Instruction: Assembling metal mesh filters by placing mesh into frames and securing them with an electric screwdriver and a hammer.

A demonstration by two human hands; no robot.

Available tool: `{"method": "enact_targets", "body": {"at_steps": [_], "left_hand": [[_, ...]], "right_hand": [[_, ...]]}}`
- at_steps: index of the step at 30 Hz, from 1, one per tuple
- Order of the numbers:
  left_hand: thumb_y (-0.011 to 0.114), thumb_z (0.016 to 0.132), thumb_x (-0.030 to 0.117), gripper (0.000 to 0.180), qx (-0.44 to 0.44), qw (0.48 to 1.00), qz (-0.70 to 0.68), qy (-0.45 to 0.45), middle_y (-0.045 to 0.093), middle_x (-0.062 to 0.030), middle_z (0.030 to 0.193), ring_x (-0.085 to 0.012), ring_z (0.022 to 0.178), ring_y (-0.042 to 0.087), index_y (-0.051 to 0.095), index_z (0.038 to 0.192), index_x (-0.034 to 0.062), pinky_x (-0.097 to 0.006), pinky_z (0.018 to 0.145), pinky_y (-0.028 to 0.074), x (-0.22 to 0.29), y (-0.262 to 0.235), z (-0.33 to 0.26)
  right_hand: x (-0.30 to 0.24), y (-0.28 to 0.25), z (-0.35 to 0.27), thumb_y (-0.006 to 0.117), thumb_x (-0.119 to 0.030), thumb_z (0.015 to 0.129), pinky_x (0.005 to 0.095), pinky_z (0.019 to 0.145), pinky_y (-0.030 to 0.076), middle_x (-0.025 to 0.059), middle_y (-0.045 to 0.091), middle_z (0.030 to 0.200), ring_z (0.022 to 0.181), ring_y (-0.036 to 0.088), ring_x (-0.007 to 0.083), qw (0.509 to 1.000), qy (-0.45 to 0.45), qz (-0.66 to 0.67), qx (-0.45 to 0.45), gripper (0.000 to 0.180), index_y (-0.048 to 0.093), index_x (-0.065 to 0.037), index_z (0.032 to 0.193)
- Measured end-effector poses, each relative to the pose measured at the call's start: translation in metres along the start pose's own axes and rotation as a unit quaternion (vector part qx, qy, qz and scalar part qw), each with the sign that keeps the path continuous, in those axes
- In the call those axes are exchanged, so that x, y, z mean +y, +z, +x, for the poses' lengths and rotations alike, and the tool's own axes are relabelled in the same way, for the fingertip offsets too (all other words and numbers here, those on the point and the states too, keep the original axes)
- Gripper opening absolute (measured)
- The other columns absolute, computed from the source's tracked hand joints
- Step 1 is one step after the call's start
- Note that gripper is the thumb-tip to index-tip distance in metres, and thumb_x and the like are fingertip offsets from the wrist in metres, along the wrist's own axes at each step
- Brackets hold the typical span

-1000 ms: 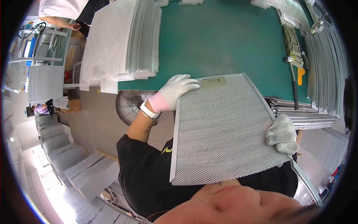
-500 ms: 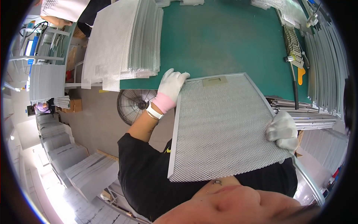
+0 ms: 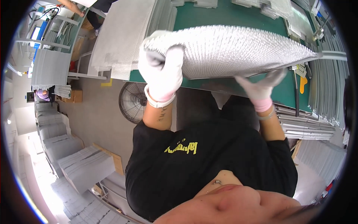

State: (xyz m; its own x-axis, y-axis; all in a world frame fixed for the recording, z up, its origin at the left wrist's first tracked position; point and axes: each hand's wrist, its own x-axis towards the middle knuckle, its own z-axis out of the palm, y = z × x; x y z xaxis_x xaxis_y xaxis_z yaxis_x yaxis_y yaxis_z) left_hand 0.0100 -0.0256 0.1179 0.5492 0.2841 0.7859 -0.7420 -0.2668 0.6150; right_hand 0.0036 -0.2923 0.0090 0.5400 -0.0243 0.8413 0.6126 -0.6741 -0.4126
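Metal mesh filter panel [image 3: 238, 48]: raised in upper centre of frame, tilted nearly edge-on to the camera, spanning from centre-left to right, above the near edge of green table [image 3: 223, 16].

Left hand [image 3: 161, 72], white glove: clamped over the panel's left corner, fingers wrapped across the top, thumb beneath; wrist band visible below the glove.

Right hand [image 3: 264, 84], white glove with pink cuff: beneath the panel's lower edge right of centre, fingers spread and pressed upward against the underside; whether gripping or only supporting, cannot tell, motion-blurred.

Surroundings: stack of mesh sheets [image 3: 123, 33] upper left on the table; stacked framed panels [image 3: 305, 125] at right, just beside the right forearm; further panels [image 3: 328, 86] upright along the right rim; yellow-handled tool [image 3: 302, 80] on the table, right; round floor fan [image 3: 133, 102] left of centre, below the table edge; grey stacks [image 3: 78, 164] lower left on the floor.

Hidden or unclear: panel's far face and far edge out of sight; table surface under the panel covered; tool's upper part behind the panel's right corner; right fingertips indistinct.
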Motion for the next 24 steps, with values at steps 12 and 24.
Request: {"method": "enact_targets", "body": {"at_steps": [12,24], "left_hand": [[0.077,0.084,0.006,0.031,0.002,0.989,0.146,0.011,0.043,0.0004,0.064,-0.0082,0.056,0.038,0.049,0.070,0.0067,-0.025,0.050,0.031,-0.004,0.004,0.009],[0.066,0.085,-0.005,0.009,0.004,0.999,-0.004,0.051,0.068,-0.0098,0.093,-0.0132,0.074,0.060,0.060,0.085,0.0023,-0.025,0.063,0.043,0.002,0.004,-0.005]], "right_hand": [[0.020,-0.002,0.047,0.083,-0.021,0.080,0.0386,0.086,0.048,0.0153,0.048,0.126,0.101,0.052,0.0196,0.961,0.160,0.219,0.058,0.076,0.038,0.001,0.137],[-0.003,-0.025,0.121,0.067,-0.003,0.094,0.0190,0.070,0.041,-0.0047,0.055,0.081,0.076,0.048,0.0029,0.937,0.204,0.262,0.111,0.007,0.060,-0.004,0.093]]}}
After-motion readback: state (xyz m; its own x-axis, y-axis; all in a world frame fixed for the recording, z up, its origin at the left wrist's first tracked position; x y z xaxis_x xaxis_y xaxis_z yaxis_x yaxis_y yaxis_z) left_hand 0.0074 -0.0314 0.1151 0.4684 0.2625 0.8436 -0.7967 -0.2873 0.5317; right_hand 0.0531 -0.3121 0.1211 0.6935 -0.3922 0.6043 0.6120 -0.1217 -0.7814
